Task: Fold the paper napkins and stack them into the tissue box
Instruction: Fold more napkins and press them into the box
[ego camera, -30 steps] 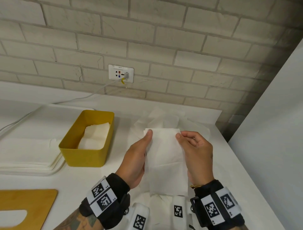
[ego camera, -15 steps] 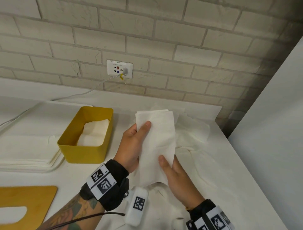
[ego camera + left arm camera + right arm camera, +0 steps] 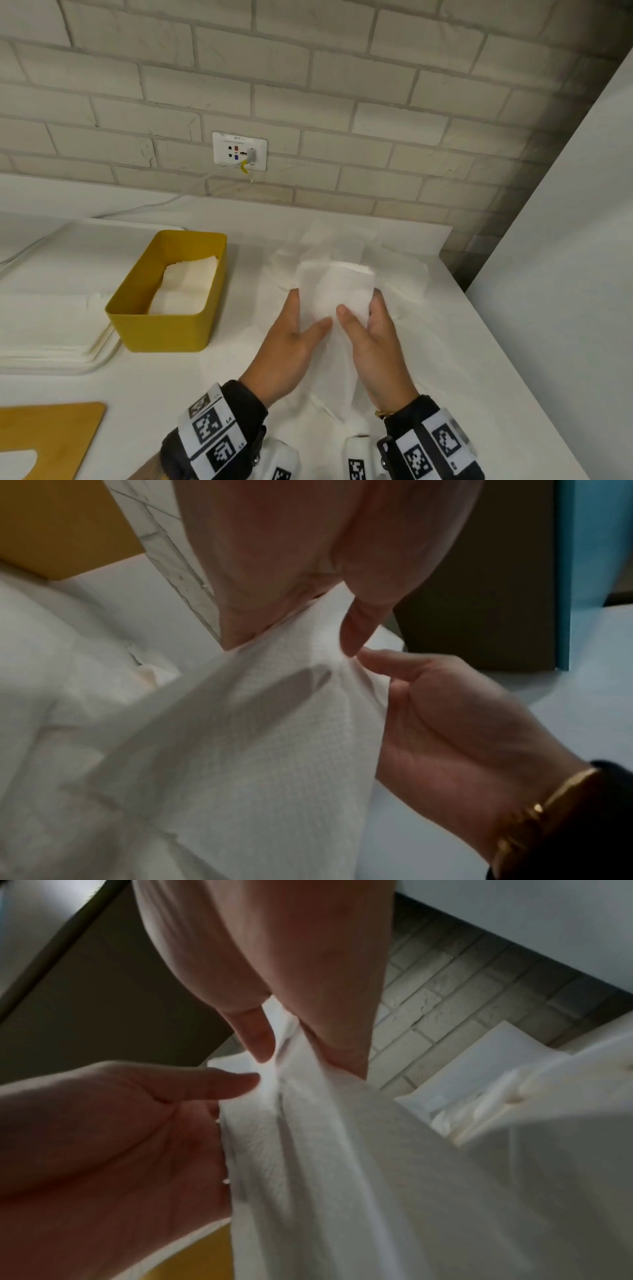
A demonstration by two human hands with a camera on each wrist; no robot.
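— Napkin (image 3: 337, 291) first: where is it, measured from the yellow tissue box (image 3: 168, 329)?
— Just to the right of the box and apart from it, held up off the white counter (image 3: 479, 377) between both hands. Its top end is doubled over into a soft fold, and the rest hangs down toward the wrists.
— How is the left hand (image 3: 291, 346) holding it?
— Thumb lying across the front of the paper, fingers behind it, so the sheet is pinched along its left edge. The right wrist view shows that thumb pressing into the paper.
— And the right hand (image 3: 375, 339)?
— Much the same on the other edge: thumb on the front, close to the left thumb, fingers curled round the right side. It is gripping the napkin too.
— Anything inside the box?
— Folded napkins (image 3: 186, 286) already lie in it, stacked toward its far end.
— What else sits near the box?
— Loose unfolded sheets (image 3: 394, 270) lie on the counter to its right, behind the hands. A flat pile of white sheets (image 3: 44, 325) lies on its left, touching or nearly touching its wall; I cannot tell which. A wooden lid (image 3: 51, 438) lies nearer than the box, to the left. On the brick wall beyond it there is a socket (image 3: 239, 150) with a cable plugged in
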